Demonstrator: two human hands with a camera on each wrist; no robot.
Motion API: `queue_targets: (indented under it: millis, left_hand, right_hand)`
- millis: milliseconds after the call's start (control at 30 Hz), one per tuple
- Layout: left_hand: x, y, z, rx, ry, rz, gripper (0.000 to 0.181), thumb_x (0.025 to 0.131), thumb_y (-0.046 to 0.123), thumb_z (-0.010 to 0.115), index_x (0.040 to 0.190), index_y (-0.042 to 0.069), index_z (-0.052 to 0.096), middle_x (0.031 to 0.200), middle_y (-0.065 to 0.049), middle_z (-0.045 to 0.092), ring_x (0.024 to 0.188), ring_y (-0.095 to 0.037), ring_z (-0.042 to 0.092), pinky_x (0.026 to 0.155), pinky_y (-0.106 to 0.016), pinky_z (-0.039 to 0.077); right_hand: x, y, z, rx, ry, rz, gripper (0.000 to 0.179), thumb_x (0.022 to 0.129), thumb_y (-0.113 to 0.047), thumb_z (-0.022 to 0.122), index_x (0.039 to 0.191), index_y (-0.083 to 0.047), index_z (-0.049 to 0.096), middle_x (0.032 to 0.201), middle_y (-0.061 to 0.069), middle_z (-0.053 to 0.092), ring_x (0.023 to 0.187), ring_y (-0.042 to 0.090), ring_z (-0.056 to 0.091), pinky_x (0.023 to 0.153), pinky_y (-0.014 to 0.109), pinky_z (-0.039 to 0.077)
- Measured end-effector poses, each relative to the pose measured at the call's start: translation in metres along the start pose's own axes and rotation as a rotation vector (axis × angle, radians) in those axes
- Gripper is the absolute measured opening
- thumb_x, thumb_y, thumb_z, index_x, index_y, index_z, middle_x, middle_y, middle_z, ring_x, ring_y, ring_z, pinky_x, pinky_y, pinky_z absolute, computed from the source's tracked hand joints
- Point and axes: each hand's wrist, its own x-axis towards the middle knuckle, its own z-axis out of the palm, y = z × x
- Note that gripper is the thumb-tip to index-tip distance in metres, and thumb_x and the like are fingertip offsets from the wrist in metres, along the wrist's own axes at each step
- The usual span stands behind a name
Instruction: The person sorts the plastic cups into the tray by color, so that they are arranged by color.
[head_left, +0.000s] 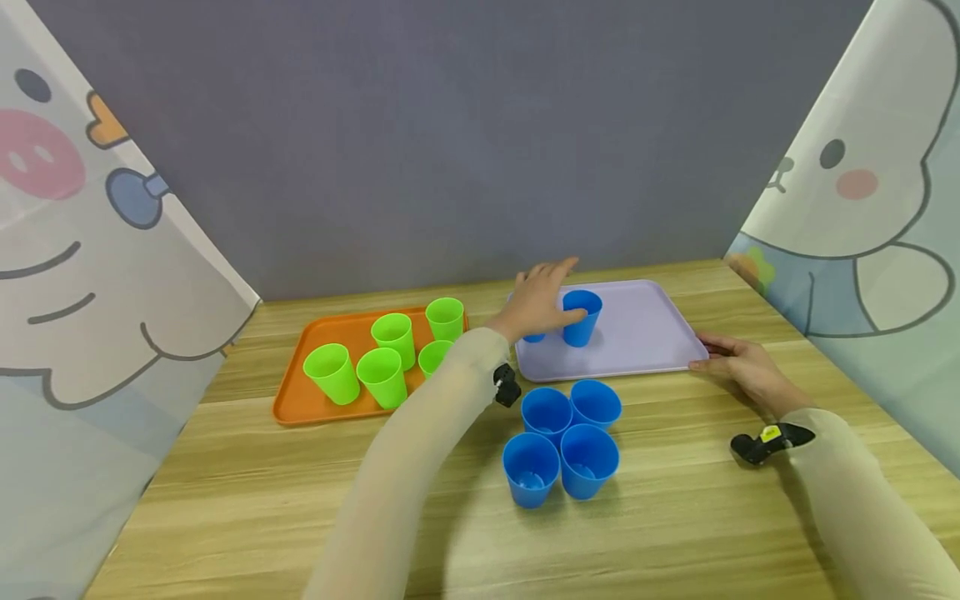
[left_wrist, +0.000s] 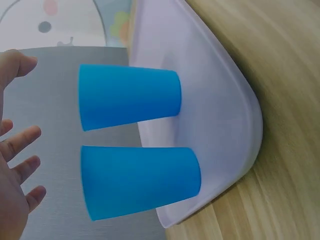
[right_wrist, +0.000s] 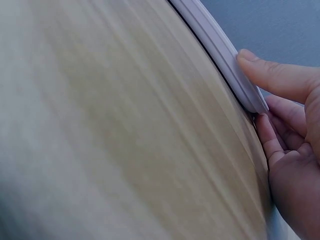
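Note:
On the light purple tray stand two blue plastic cups, both upright. One blue cup shows well in the head view; the other blue cup is mostly hidden there but plain in the left wrist view. My left hand hovers over these cups with spread fingers. In the left wrist view a gap separates it from both cups. At the tray's front right corner, my right hand holds the rim, its thumb on the front edge and its fingers against the side.
Several more blue cups stand clustered on the wooden table, in front of the purple tray. To the left lies an orange tray bearing several green cups, partly covered by my left sleeve. A grey panel rises behind both trays.

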Motion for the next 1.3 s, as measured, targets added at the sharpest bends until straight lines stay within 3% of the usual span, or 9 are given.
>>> queue_targets:
  millis: [233,433,800,1033,1167,1300]
  left_hand:
    - [-0.016,0.001,-0.01,-0.125,-0.001,0.05,0.081,0.092,0.037,0.071,0.157,0.013,0.029,0.147,-0.005,0.05,0.138,-0.025,0.038,0.114,-0.054,0.023]
    - [-0.033,0.002,-0.018,-0.229,-0.063,0.107,0.073,0.093,0.037,0.07,0.153,0.013,0.036,0.14,-0.003,0.056,0.133,-0.019,0.047,0.111,-0.043,0.037]
    - [-0.061,0.009,-0.017,-0.493,-0.193,0.225,0.068,0.092,0.021,0.074,0.149,0.006,0.041,0.134,-0.008,0.059,0.12,-0.016,0.055,0.101,-0.035,0.045]
    - [-0.068,0.011,-0.008,-0.534,-0.319,0.268,0.067,0.091,0.018,0.074,0.149,0.008,0.041,0.135,-0.009,0.058,0.119,-0.013,0.055,0.1,-0.037,0.047]
    - [-0.072,0.01,-0.003,-0.552,-0.39,0.275,0.069,0.09,0.019,0.074,0.15,0.009,0.04,0.136,-0.009,0.056,0.121,-0.015,0.054,0.099,-0.033,0.047]
    - [-0.074,0.009,0.002,-0.555,-0.428,0.271,0.068,0.091,0.02,0.074,0.149,0.009,0.04,0.136,-0.009,0.056,0.123,-0.02,0.054,0.1,-0.034,0.047]
  right_hand:
    - [0.0,0.001,0.0,0.005,0.005,-0.001,0.078,0.087,-0.01,0.079,0.146,0.014,0.035,0.1,-0.035,0.057,0.091,-0.015,0.055,0.078,0.006,0.045]
    - [-0.001,0.001,0.0,-0.006,0.014,-0.004,0.078,0.086,-0.012,0.08,0.145,0.014,0.036,0.099,-0.034,0.058,0.091,-0.015,0.055,0.078,0.006,0.045]
    - [-0.002,0.0,-0.002,-0.014,0.013,-0.012,0.078,0.086,-0.012,0.079,0.145,0.016,0.035,0.097,-0.033,0.059,0.09,-0.013,0.056,0.076,0.007,0.046]
    - [-0.004,-0.003,-0.002,0.015,0.022,-0.007,0.078,0.086,-0.012,0.08,0.143,0.018,0.035,0.095,-0.03,0.062,0.088,-0.011,0.057,0.075,0.008,0.047]
    - [-0.004,-0.002,-0.001,0.006,0.016,-0.018,0.078,0.086,-0.011,0.079,0.143,0.019,0.035,0.095,-0.031,0.061,0.089,-0.012,0.056,0.076,0.007,0.046]
    - [-0.002,-0.001,0.0,-0.02,0.009,-0.019,0.078,0.087,-0.012,0.079,0.144,0.017,0.035,0.097,-0.033,0.059,0.09,-0.014,0.055,0.077,0.006,0.045]
